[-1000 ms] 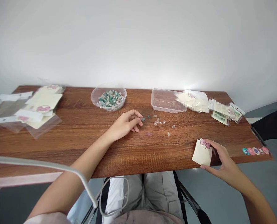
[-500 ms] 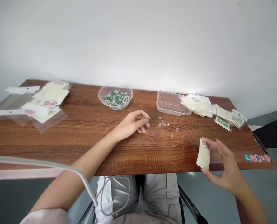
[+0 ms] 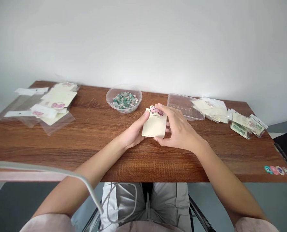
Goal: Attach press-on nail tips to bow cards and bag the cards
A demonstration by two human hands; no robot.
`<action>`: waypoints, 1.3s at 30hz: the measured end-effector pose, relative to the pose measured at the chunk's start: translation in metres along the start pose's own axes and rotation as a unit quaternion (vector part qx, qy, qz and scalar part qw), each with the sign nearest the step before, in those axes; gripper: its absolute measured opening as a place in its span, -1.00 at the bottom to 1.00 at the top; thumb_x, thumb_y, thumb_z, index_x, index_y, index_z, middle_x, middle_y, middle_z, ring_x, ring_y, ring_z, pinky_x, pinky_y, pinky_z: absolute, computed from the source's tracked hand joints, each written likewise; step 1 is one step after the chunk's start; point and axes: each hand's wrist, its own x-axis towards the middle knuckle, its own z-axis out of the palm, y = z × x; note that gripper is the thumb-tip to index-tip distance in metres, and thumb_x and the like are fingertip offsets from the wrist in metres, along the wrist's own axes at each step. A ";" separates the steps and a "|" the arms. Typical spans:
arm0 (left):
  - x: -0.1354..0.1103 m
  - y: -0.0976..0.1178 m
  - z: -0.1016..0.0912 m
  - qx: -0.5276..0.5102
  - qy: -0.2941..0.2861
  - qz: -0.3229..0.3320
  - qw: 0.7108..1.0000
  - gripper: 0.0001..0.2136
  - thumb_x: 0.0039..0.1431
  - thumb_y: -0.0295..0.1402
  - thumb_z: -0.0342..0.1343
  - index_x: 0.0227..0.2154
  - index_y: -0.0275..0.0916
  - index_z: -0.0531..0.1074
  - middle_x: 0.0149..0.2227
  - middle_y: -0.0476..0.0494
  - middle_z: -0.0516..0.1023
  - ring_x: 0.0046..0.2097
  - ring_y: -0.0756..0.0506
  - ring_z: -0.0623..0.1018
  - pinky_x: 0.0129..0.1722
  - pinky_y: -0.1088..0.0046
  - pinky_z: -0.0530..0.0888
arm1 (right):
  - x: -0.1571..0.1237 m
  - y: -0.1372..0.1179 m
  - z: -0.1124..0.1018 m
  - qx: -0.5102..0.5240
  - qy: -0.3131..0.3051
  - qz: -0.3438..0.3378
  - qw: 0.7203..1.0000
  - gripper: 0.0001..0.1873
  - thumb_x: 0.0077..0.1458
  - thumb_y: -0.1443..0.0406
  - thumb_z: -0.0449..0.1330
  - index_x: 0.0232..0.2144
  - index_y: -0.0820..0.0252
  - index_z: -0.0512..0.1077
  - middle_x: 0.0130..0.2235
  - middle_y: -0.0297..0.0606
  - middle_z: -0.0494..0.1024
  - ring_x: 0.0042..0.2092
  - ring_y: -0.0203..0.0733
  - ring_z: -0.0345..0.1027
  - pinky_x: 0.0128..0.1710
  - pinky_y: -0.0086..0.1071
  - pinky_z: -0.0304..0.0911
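Observation:
A cream card (image 3: 154,126) with a pink bow at its top is held upright above the middle of the table. My right hand (image 3: 178,127) grips it, with fingers at the top edge and thumb at the bottom corner. From the other side my left hand (image 3: 136,130) closes on the card's left edge, thumb in front and the other fingers mostly hidden behind. Behind the hands stands a round clear bowl (image 3: 109,100) of green and clear small pieces. The loose small pieces on the table are hidden by the hands and card.
A clear rectangular tray (image 3: 179,100) stands at the back, with bagged cards (image 3: 212,109) leaning on its right end. Packets with green pieces (image 3: 240,129) lie farther right, round stickers (image 3: 280,170) at the right corner. Cards and clear bags (image 3: 54,103) lie left. A white cable (image 3: 68,173) crosses the lower left.
My right hand has brought the card leftward from the right front edge to the middle. My left hand has come onto the card. The view has shifted slightly.

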 end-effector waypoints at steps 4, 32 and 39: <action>0.004 -0.002 -0.001 -0.023 0.054 -0.029 0.998 -0.42 0.28 0.19 0.10 0.08 -0.21 0.46 -0.12 -0.27 0.70 -0.09 -0.28 0.69 -0.06 0.19 0.59 | -0.003 0.008 0.007 0.011 0.019 -0.018 1.000 0.08 0.19 0.21 0.36 0.48 0.00 -0.26 0.47 0.01 0.12 0.48 0.16 0.01 0.41 0.15 0.11; 0.007 0.009 -0.009 -0.028 0.168 -0.008 0.985 -0.44 0.34 0.13 -0.02 0.06 -0.29 0.45 -0.18 -0.27 0.71 -0.20 -0.25 0.70 0.08 0.09 0.55 | -0.029 0.030 0.004 -0.172 -0.138 0.098 0.971 -0.80 0.33 0.38 0.16 -0.33 0.17 0.55 -0.32 -0.21 0.63 -0.25 -0.06 0.48 -0.18 -0.18 0.32; 0.008 0.008 -0.010 -0.037 0.166 -0.009 0.985 -0.44 0.35 0.10 -0.02 0.04 -0.33 0.47 -0.19 -0.30 0.72 -0.21 -0.27 0.71 0.06 0.07 0.55 | -0.029 0.031 0.010 -0.170 -0.129 0.088 0.973 -0.71 0.36 0.42 0.08 -0.36 0.18 0.55 -0.35 -0.22 0.62 -0.27 -0.09 0.47 -0.17 -0.21 0.28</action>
